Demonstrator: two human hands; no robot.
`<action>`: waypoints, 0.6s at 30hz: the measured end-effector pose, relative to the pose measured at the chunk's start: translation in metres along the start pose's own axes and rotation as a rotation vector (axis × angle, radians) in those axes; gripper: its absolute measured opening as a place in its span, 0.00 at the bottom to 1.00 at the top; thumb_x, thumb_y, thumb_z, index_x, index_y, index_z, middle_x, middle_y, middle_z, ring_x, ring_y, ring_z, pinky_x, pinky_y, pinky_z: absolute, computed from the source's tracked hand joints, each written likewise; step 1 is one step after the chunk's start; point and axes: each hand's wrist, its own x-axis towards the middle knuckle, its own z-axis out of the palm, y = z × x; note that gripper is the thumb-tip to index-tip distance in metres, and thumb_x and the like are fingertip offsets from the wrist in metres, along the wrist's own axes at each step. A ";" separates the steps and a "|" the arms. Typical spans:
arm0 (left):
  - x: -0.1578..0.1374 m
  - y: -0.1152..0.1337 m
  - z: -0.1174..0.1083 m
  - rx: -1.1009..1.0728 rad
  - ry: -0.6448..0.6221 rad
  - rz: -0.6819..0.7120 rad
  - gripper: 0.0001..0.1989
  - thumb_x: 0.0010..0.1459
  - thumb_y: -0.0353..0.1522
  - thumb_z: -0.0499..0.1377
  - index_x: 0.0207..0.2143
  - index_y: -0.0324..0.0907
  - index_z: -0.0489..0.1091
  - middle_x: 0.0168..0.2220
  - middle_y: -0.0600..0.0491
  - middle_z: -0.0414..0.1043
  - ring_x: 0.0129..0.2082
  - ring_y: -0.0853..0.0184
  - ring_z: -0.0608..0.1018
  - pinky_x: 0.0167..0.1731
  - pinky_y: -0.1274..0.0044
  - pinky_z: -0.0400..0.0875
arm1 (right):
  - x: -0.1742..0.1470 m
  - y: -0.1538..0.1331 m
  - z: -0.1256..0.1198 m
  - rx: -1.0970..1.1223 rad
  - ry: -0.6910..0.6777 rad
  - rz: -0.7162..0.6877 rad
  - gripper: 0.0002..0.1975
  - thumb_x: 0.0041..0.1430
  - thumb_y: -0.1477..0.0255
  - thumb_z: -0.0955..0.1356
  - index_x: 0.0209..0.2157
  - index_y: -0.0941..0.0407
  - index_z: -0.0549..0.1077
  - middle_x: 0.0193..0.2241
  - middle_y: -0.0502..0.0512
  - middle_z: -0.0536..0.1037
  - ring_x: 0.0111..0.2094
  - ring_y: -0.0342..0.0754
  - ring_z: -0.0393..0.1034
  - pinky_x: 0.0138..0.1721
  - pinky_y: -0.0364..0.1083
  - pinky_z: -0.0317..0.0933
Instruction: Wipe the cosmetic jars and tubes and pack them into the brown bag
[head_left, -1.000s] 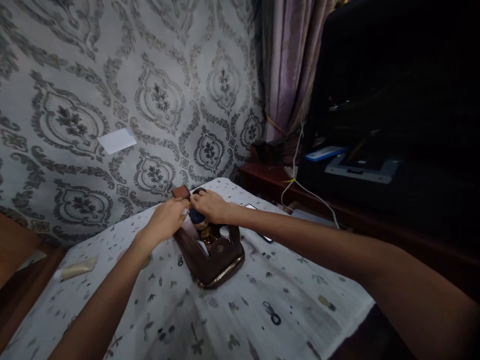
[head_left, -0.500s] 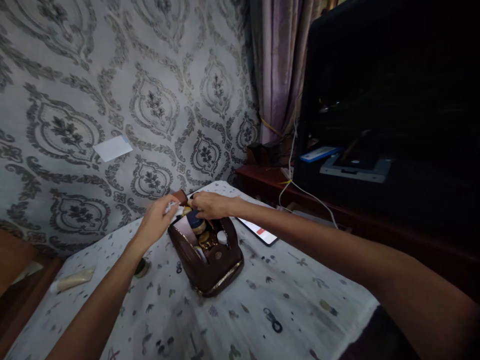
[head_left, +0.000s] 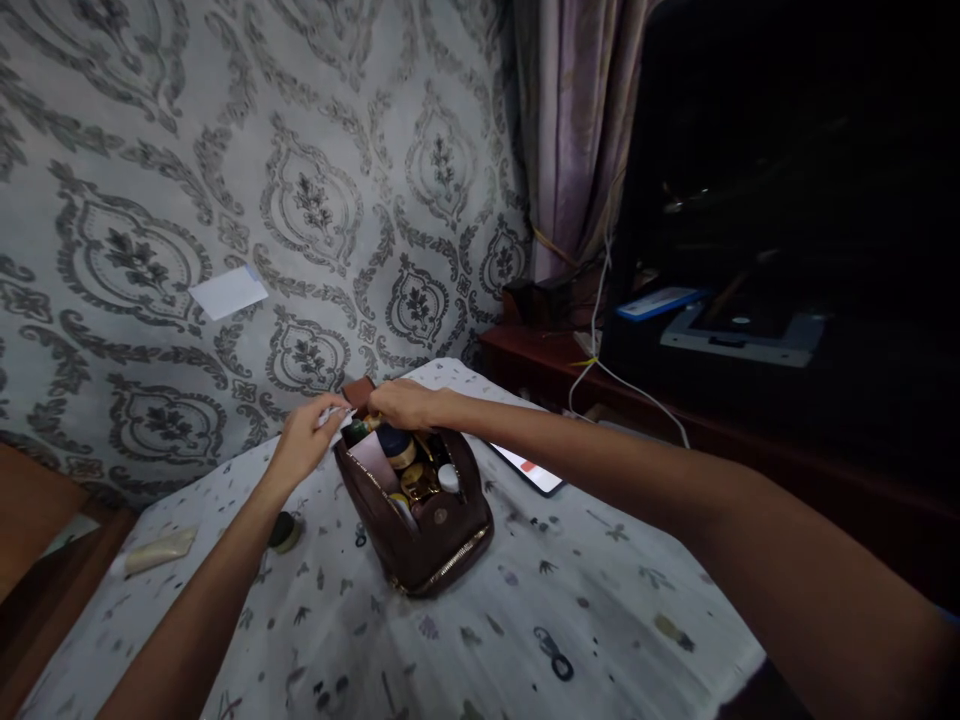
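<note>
A dark brown cosmetic bag (head_left: 409, 565) stands unzipped on the patterned cloth, packed with small containers. Inside it are a jar with a dark blue lid (head_left: 391, 438), gold-coloured items (head_left: 416, 482), a white cap (head_left: 448, 478) and a pale pink flat piece (head_left: 373, 462). At the bag's far left corner, my left hand (head_left: 306, 440) pinches a small crumpled white piece (head_left: 337, 420), perhaps tissue or wrapping. My right hand (head_left: 406, 403) is over the bag's far end, its fingers curled; what they hold, if anything, is hidden. Just beyond them shows a brown flap (head_left: 358, 392).
A lit phone or tablet (head_left: 536, 470) lies right of the bag, under my right forearm. To the left are a small dark round jar (head_left: 284, 533) and a beige tube (head_left: 160, 552). A white cable (head_left: 596, 330) hangs beside the dark screen (head_left: 787, 180) and reddish cabinet (head_left: 517, 350).
My right hand has shifted slightly left toward my left hand. My left hand has drawn slightly left and down, uncovering a green item at the bag's far left. The view has shifted slightly.
</note>
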 end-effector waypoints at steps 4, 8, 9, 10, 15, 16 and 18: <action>0.000 0.002 0.001 -0.009 -0.036 0.023 0.18 0.57 0.41 0.51 0.37 0.42 0.76 0.31 0.53 0.77 0.33 0.62 0.76 0.34 0.75 0.68 | 0.011 0.003 0.006 0.046 0.045 0.017 0.12 0.60 0.77 0.67 0.44 0.59 0.78 0.42 0.62 0.81 0.46 0.53 0.76 0.37 0.43 0.61; -0.001 0.000 0.003 0.003 -0.043 -0.011 0.19 0.58 0.42 0.51 0.39 0.42 0.76 0.30 0.54 0.77 0.28 0.64 0.74 0.30 0.75 0.67 | 0.022 0.004 0.010 0.127 0.060 0.039 0.14 0.58 0.74 0.68 0.46 0.58 0.78 0.42 0.59 0.81 0.44 0.52 0.76 0.36 0.42 0.61; -0.001 -0.001 0.004 0.012 -0.039 -0.016 0.19 0.58 0.42 0.51 0.40 0.42 0.76 0.30 0.54 0.77 0.27 0.65 0.73 0.29 0.75 0.67 | 0.025 0.004 0.010 0.150 0.058 0.043 0.14 0.58 0.75 0.68 0.46 0.57 0.79 0.42 0.58 0.82 0.44 0.51 0.76 0.35 0.41 0.61; -0.002 -0.003 0.005 0.019 -0.029 -0.018 0.19 0.59 0.42 0.51 0.40 0.41 0.76 0.31 0.54 0.77 0.26 0.65 0.73 0.29 0.75 0.67 | 0.027 0.003 0.010 0.172 0.055 0.046 0.14 0.57 0.75 0.68 0.46 0.58 0.79 0.41 0.58 0.82 0.43 0.50 0.76 0.34 0.40 0.61; -0.002 -0.010 0.008 0.013 0.051 0.011 0.19 0.60 0.41 0.51 0.41 0.40 0.76 0.40 0.48 0.79 0.40 0.59 0.78 0.39 0.73 0.71 | 0.037 0.001 0.014 0.293 0.014 0.042 0.15 0.56 0.78 0.68 0.44 0.61 0.80 0.37 0.54 0.82 0.39 0.46 0.75 0.31 0.37 0.60; -0.001 -0.011 0.008 0.020 0.046 0.011 0.20 0.60 0.41 0.50 0.41 0.40 0.77 0.41 0.47 0.79 0.42 0.58 0.78 0.40 0.72 0.71 | 0.038 0.000 0.015 0.319 0.000 0.038 0.15 0.55 0.78 0.68 0.44 0.60 0.80 0.37 0.53 0.82 0.38 0.45 0.75 0.31 0.36 0.60; 0.004 -0.015 0.008 0.038 -0.007 0.015 0.21 0.59 0.41 0.49 0.42 0.40 0.77 0.43 0.45 0.79 0.43 0.57 0.78 0.41 0.70 0.72 | 0.036 -0.001 0.016 0.363 -0.025 0.033 0.16 0.55 0.79 0.68 0.45 0.59 0.80 0.36 0.50 0.82 0.37 0.43 0.75 0.30 0.35 0.60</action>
